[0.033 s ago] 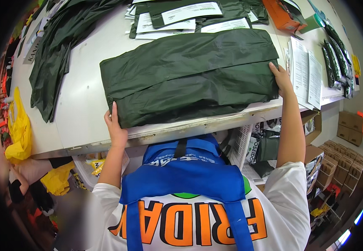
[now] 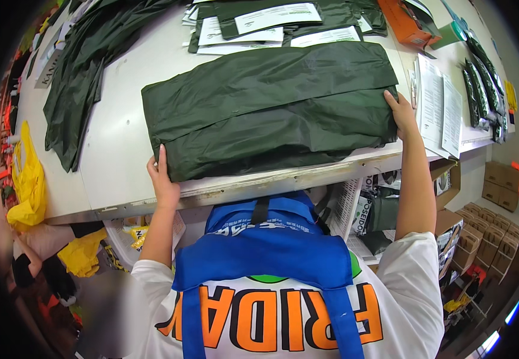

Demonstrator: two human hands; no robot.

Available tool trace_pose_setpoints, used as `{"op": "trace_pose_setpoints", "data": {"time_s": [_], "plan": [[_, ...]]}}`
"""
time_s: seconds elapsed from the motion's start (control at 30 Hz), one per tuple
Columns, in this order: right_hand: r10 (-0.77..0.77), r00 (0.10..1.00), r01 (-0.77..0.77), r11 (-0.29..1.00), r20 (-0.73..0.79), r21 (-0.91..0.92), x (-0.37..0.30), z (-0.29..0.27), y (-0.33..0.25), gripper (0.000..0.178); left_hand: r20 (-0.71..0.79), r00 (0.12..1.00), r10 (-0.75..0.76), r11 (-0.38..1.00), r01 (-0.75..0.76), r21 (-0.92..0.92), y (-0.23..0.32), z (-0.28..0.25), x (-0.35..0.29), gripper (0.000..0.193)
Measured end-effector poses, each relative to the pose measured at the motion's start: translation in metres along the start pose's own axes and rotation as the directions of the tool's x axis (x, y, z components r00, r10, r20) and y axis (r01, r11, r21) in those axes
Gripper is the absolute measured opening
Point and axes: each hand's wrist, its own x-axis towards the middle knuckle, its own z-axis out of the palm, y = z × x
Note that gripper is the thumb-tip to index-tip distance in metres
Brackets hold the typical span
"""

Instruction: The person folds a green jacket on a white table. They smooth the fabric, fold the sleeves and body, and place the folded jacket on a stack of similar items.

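A dark green garment (image 2: 271, 113) of thin, slightly shiny fabric lies folded into a wide rectangle along the table's front edge. A flap seam runs across its length, with a small snap-like dot near the middle. My left hand (image 2: 165, 182) grips its near left corner, thumb on top and the other fingers mostly hidden beneath. At the right end, my right hand (image 2: 402, 116) holds the edge in the same way, the thumb resting on the cloth and the fingers curled under the side.
Packed green bundles with white paper sheets (image 2: 277, 18) lie behind the garment. Loose dark green cloth (image 2: 80, 90) spreads at the left. On the right are printed sheets (image 2: 432, 107), slim dark packets (image 2: 478, 90) and an orange box (image 2: 404, 24). White baskets (image 2: 346, 203) stand below the table edge (image 2: 241, 194).
My left hand and the garment's left end shift very slightly in the picture. Both hands keep their hold, and the garment stays folded.
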Motion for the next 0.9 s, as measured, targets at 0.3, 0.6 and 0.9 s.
{"op": "trace_pose_setpoints", "data": {"time_s": [0.3,0.6,0.9], "plan": [[0.145,0.965,-0.199,0.948,0.218,0.247,-0.068,-0.012,0.017,0.045,0.035,0.998,-0.057,0.998,0.056,0.012,-0.051,-0.021,-0.008,0.097],[0.082,0.991,-0.095,0.988,0.108,0.122,-0.092,-0.023,0.051,0.030,-0.018,1.000,-0.012,0.997,0.011,-0.075,-0.050,-0.028,-0.009,0.090],[0.308,0.898,-0.382,0.900,0.315,0.211,-0.052,-0.039,0.027,0.076,0.338,0.941,-0.016,0.991,0.061,-0.122,-0.075,-0.072,0.002,0.084]]}}
